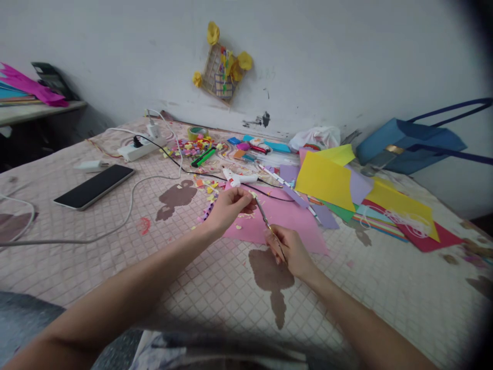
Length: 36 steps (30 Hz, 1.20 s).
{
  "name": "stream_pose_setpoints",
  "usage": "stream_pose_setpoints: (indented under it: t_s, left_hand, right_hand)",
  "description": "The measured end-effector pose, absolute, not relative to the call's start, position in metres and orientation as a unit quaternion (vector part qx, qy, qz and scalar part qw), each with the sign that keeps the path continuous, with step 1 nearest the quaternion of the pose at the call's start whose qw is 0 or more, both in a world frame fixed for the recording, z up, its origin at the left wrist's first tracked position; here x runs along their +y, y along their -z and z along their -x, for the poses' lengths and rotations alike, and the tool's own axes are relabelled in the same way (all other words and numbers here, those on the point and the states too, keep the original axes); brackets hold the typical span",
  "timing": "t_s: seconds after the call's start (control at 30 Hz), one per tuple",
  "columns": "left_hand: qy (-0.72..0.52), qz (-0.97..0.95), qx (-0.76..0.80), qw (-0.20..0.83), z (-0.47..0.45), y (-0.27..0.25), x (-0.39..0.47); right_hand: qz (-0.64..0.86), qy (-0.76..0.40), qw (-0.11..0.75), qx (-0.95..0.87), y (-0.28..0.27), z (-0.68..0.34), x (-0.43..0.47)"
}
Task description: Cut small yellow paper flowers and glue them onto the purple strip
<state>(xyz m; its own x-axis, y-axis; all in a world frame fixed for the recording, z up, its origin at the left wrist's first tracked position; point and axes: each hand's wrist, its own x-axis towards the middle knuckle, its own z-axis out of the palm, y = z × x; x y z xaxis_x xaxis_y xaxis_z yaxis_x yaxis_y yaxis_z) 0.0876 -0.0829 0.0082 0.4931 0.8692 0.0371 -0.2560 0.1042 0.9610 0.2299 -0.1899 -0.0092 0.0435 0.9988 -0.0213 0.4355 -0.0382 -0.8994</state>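
Observation:
My left hand (233, 205) is closed in a pinch at a small pale yellow paper piece (254, 195). My right hand (290, 249) is closed around a slim metal tool (262, 211). The tool's far end reaches up to the fingers of my left hand. I cannot make out its exact kind. Both hands are above a pink paper sheet (308, 234) with a few small yellow scraps on it. Just beyond my left hand lies a white glue gun (241, 178). A purple-and-dark beaded strip (208, 210) shows beside my left wrist.
Behind are colourful paper cutouts (188, 149), a green cutter (203, 157) and a tape roll (197, 132). A phone (94, 186), power strip (140, 148) and white cable (131, 200) lie left. Yellow sheets (327, 177) and a blue bag (408, 144) are right.

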Motion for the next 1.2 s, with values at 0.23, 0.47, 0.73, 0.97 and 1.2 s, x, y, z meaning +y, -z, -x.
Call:
stream_pose_setpoints:
  t_s: [0.23,0.47,0.73,0.97,1.2]
  left_hand:
    - [-0.410,-0.529,0.282,0.687,-0.0877,-0.0097,-0.0821]
    - [-0.416,-0.530,0.276,0.686,-0.0883,-0.0105,-0.0849]
    - [-0.420,-0.527,0.272,0.687,-0.0891,-0.0073,-0.0849]
    - [-0.425,-0.528,0.274,0.683,-0.0890,-0.0091,-0.0863]
    - [-0.424,-0.526,0.272,0.685,-0.0890,-0.0086,-0.0850]
  right_hand:
    - [0.611,-0.368,0.379,-0.589,0.0100,-0.2307,-0.1907]
    - [0.615,-0.366,0.380,-0.586,0.0089,-0.2288,-0.1911]
    - [0.621,-0.369,0.379,-0.578,0.0119,-0.2275,-0.1917]
    - [0.621,-0.361,0.376,-0.585,0.0111,-0.2272,-0.1921]
    - [0.619,-0.371,0.378,-0.580,0.0120,-0.2268,-0.1927]
